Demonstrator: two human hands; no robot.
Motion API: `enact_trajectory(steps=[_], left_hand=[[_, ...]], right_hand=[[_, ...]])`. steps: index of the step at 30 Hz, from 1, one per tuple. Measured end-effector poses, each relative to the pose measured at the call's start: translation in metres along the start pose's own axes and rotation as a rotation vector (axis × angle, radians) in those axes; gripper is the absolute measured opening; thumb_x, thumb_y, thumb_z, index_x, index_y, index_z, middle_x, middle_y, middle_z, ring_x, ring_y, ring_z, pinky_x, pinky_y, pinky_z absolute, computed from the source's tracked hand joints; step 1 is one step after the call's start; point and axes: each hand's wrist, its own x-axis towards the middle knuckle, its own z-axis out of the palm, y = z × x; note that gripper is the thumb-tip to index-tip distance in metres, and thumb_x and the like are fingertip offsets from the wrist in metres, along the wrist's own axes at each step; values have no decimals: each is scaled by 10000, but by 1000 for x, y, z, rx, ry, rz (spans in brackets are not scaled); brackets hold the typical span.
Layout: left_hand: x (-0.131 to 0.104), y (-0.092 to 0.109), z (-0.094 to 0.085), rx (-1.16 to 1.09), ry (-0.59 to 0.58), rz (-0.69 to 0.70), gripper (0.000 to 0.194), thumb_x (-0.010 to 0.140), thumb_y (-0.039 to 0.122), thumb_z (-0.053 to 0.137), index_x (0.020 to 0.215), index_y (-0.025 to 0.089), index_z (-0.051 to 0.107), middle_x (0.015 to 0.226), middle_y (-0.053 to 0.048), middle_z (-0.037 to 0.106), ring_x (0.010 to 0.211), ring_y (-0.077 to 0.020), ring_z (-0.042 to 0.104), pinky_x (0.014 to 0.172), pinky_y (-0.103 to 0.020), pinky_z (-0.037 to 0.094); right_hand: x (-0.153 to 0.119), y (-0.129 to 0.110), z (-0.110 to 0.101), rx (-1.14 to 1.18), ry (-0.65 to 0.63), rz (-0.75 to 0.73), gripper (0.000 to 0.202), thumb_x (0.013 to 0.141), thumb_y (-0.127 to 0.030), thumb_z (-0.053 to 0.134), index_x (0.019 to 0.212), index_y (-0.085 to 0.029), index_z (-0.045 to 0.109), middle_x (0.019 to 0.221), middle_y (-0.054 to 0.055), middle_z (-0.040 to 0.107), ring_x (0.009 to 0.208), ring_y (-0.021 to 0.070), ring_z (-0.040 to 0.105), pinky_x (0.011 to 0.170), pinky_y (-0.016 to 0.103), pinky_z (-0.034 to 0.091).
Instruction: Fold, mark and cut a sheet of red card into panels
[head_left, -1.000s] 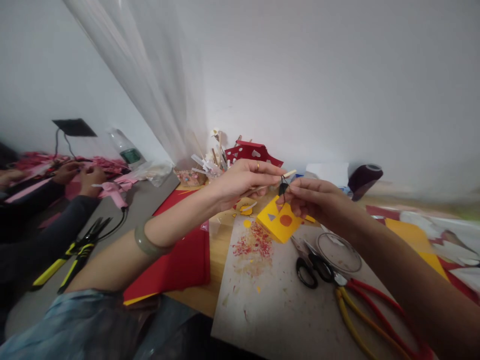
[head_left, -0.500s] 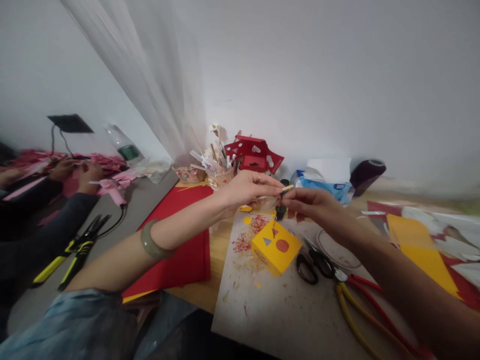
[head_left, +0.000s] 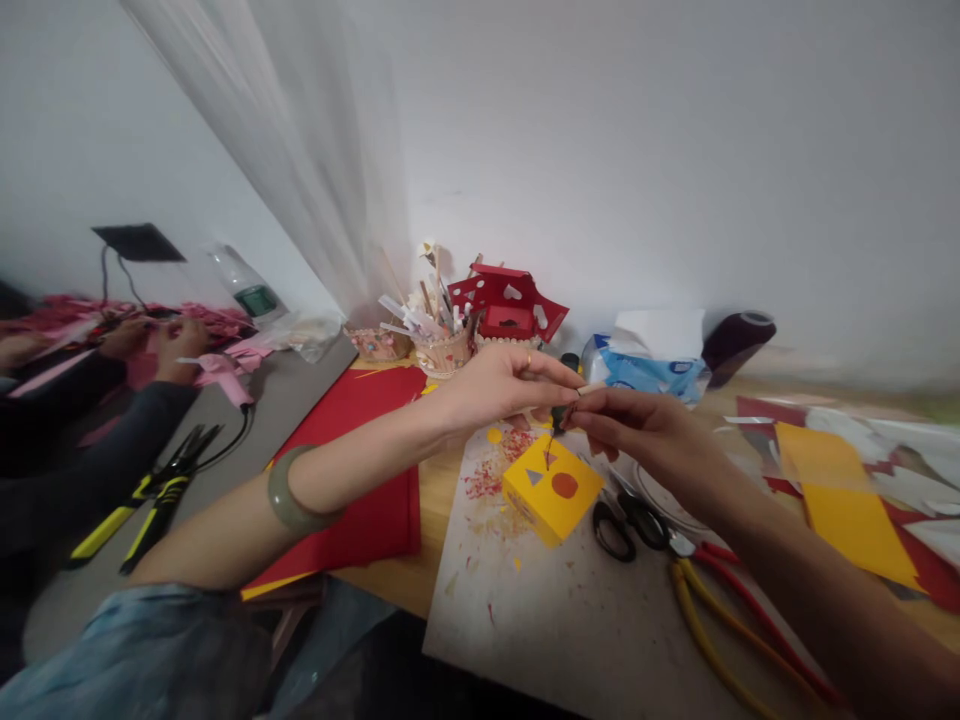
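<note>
Wall (head_left: 600, 150), yellow box (head_left: 553, 490), illegible label (head_left: 256, 299)

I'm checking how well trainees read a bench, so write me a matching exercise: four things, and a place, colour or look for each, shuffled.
Column one
1. yellow box
2. black-handled scissors
3. pink glue gun
4. left hand

Column two
A. lies on the grey tabletop at the far left
B. wears a gold-coloured ring
C. has triangles and a round orange-red patch on its face
D. lies just right of a box

Right pairs: 1-C, 2-D, 3-A, 4-B
</note>
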Motion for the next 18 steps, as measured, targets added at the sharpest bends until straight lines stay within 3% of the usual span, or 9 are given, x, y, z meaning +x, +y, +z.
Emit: enact_trajectory(steps=[12, 18], left_hand=[[-1, 8, 8, -151, 107, -3, 120, 727, 53, 636, 780, 134, 708, 630, 4, 622, 522, -57, 522, 501, -175, 382], [2, 9, 8, -156, 177, -35, 135, 729, 23, 612, 774, 113, 701, 625, 7, 605, 455, -30, 456, 459, -175, 328]], right_hand=[[-7, 0, 3, -46, 117, -112, 257, 757, -453, 611, 712, -204, 655, 532, -36, 515, 495, 97, 471, 494, 239, 401], [-6, 7, 5, -178, 205, -239, 189, 794, -383, 593, 814, -205, 652, 741, 14, 641, 644, 141, 556, 564, 264, 428]])
